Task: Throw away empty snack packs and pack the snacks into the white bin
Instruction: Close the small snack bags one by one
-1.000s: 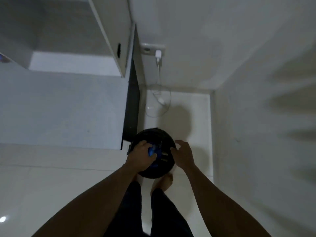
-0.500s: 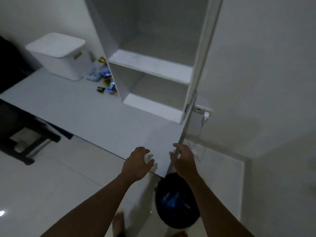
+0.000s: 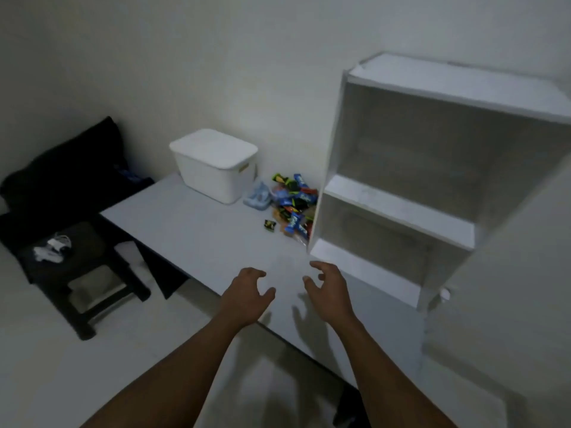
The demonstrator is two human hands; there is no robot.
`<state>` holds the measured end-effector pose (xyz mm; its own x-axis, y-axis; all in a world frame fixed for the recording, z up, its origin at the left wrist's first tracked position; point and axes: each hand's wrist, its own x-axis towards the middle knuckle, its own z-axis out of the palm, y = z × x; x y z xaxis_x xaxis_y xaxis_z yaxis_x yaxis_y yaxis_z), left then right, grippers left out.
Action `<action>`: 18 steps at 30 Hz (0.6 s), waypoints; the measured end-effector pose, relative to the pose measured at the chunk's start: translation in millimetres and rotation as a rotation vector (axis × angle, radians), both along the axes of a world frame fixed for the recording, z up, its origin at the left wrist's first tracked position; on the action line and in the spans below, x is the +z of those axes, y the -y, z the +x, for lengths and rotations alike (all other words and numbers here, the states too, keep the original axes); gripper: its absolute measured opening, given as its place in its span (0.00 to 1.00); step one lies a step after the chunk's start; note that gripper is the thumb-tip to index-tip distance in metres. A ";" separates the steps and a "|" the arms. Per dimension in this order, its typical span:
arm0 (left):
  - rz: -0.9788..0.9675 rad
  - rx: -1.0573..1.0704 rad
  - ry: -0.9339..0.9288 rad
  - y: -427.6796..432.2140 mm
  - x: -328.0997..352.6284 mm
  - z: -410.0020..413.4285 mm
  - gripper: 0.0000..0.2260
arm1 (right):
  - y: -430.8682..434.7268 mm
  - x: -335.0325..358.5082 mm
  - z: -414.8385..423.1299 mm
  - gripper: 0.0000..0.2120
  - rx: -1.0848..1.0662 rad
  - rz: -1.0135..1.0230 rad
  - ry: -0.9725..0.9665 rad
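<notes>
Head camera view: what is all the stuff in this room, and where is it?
Desk: one, light grey, centre.
Shelf unit: one, white, desk's right side.
White bin: one, white, lid on, desk's far end.
Snack packs: a pile, blue, green, black, orange, between bin and shelf unit.
Pale blue packet: one, beside the bin.
Stool: one, black, floor, left of desk.
Cable: one, white, on the stool.
Left hand: one, empty, over desk's near edge.
Right hand: one, empty, beside the left.
</notes>
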<state>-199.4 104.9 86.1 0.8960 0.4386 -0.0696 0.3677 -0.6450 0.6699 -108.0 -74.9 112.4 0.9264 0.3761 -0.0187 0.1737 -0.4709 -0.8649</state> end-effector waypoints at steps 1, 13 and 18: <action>0.004 0.011 0.012 -18.9 5.3 -1.6 0.24 | -18.1 3.7 1.0 0.18 0.010 0.008 0.016; -0.010 0.127 0.058 -165.9 22.3 46.6 0.23 | -169.8 -9.5 53.3 0.18 0.017 0.055 -0.019; 0.008 0.073 0.005 -211.4 4.8 105.7 0.24 | -216.4 -51.2 109.7 0.18 -0.021 0.042 -0.096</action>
<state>-93.7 316.3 91.0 0.8618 0.5036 -0.0610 0.4106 -0.6218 0.6669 1.7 141.5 61.2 0.9288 0.3588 -0.0922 0.0797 -0.4366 -0.8961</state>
